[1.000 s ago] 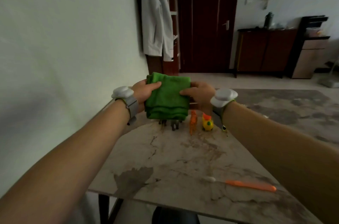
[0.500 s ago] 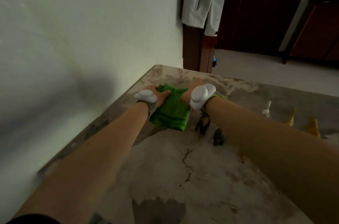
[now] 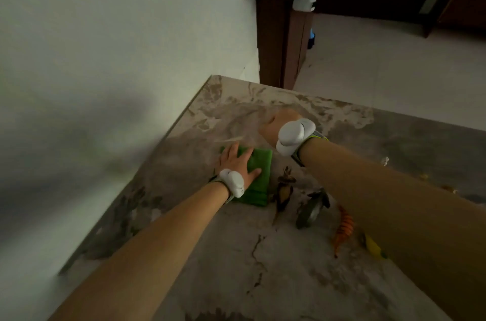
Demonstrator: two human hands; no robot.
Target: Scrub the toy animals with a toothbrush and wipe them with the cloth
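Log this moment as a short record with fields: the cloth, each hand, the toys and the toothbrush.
cloth: folded green cloth flat on the marble table
left: left hand rests flat on the cloth, fingers straight
right: right hand beyond the cloth, blurred, grip unclear
toys: brown toy animal, grey toy animal, orange striped toy, yellow toy, right of the cloth
toothbrush: not in view
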